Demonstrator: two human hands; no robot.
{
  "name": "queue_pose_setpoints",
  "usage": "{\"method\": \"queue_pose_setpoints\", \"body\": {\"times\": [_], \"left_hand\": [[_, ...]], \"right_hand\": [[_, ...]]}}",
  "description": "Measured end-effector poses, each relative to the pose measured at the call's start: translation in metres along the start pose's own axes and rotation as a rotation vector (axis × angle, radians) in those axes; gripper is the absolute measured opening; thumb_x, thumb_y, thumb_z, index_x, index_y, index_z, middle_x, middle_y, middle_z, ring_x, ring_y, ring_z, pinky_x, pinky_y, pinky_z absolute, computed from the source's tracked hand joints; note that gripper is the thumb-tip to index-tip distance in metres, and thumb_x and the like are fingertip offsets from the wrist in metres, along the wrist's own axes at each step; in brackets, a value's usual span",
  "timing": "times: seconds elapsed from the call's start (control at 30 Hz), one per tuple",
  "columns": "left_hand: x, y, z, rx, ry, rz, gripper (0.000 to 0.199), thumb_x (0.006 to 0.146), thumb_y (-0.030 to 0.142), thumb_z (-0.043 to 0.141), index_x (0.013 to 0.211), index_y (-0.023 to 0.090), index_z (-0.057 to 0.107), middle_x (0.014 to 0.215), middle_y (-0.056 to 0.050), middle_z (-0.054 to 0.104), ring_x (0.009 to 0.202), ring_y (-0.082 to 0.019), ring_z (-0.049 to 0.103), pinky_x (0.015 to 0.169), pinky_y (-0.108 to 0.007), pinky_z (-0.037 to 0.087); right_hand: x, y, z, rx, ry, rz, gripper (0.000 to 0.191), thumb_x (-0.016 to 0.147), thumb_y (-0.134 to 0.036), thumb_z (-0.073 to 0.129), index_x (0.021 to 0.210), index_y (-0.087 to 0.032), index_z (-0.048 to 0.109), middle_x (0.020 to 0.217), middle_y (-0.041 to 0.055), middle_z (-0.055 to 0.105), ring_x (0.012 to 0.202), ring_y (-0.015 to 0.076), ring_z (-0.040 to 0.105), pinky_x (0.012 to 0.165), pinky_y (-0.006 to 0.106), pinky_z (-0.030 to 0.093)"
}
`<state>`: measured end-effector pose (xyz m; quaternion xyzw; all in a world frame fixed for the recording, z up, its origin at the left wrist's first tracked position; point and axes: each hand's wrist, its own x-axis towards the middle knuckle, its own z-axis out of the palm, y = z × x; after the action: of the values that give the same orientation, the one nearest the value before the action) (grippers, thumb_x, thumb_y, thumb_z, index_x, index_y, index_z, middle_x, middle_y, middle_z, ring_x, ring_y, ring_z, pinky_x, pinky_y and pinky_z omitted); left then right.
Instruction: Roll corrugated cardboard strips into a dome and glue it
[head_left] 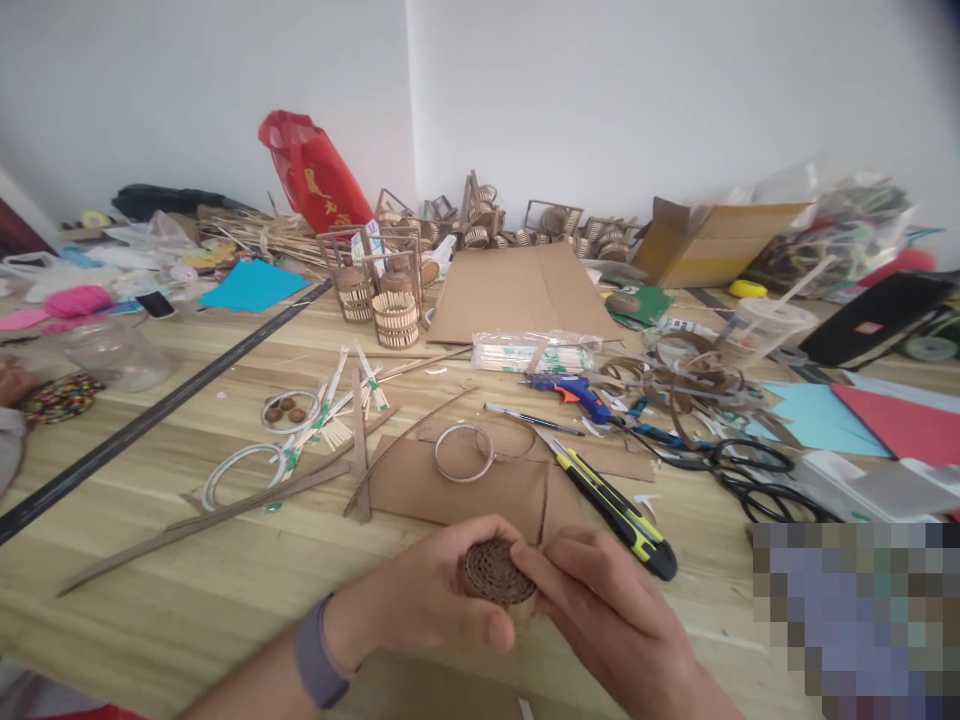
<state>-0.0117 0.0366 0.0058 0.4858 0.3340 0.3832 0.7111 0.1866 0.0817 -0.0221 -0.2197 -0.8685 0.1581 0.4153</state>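
A tightly wound coil of brown corrugated cardboard (498,574) is held low in the middle of the head view. My left hand (424,590) wraps round its left side, thumb at the front. My right hand (615,600) pinches the coil's right edge with its fingers. Just beyond the hands lies a flat cardboard piece (457,495) with a white ring (464,453) on it. A yellow and black utility knife (615,508) rests to the right of that, near a pen (533,419) and a blue glue gun (571,393).
Black scissors (752,465) and curled cardboard strips (686,380) lie on the right. Sticks, rings and long strips (202,520) spread leftward. Small stick baskets (395,320) and a red bag (315,175) stand behind. Another person's hand (15,380) shows at the far left.
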Motion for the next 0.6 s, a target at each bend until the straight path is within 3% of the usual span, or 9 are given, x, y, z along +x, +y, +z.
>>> {"method": "queue_pose_setpoints", "body": {"times": [0.2,0.33,0.47,0.6], "left_hand": [[0.011,-0.007,-0.001,0.058,0.200,0.007,0.064,0.061,0.052,0.083,0.104,0.017,0.050,0.081,0.002,0.052,0.070,-0.012,0.044,0.062,-0.023,0.034],[0.012,-0.007,0.003,0.211,0.312,0.000,0.041,0.070,0.035,0.076,0.098,0.017,0.053,0.077,0.004,0.050,0.068,-0.011,0.044,0.060,-0.023,0.035],[0.006,0.000,0.005,0.172,0.226,-0.028,0.035,0.067,0.025,0.072,0.094,0.018,0.051,0.072,0.006,0.045,0.063,-0.009,0.038,0.055,-0.021,0.031],[0.001,0.006,0.003,0.116,0.079,-0.022,0.039,0.064,0.030,0.077,0.089,0.018,0.050,0.071,0.007,0.040,0.063,-0.009,0.031,0.054,-0.021,0.026]], "right_hand": [[0.016,-0.002,-0.009,-0.232,-0.023,-0.175,0.027,0.099,-0.014,0.039,0.111,-0.017,0.063,0.078,0.0051,0.070,0.062,0.0148,0.062,0.060,0.027,0.051],[0.021,-0.006,-0.008,-0.295,-0.029,-0.259,0.030,0.100,-0.012,0.035,0.110,-0.016,0.064,0.078,0.0057,0.070,0.062,0.0145,0.062,0.059,0.026,0.050],[0.012,-0.002,0.000,-0.171,-0.032,-0.079,0.025,0.099,-0.021,0.042,0.108,-0.022,0.066,0.077,0.0024,0.069,0.065,0.0143,0.064,0.060,0.025,0.052],[0.003,0.003,0.005,-0.064,-0.019,0.040,0.018,0.097,-0.029,0.051,0.096,-0.026,0.069,0.070,-0.0010,0.067,0.059,0.0122,0.062,0.055,0.022,0.050]]}}
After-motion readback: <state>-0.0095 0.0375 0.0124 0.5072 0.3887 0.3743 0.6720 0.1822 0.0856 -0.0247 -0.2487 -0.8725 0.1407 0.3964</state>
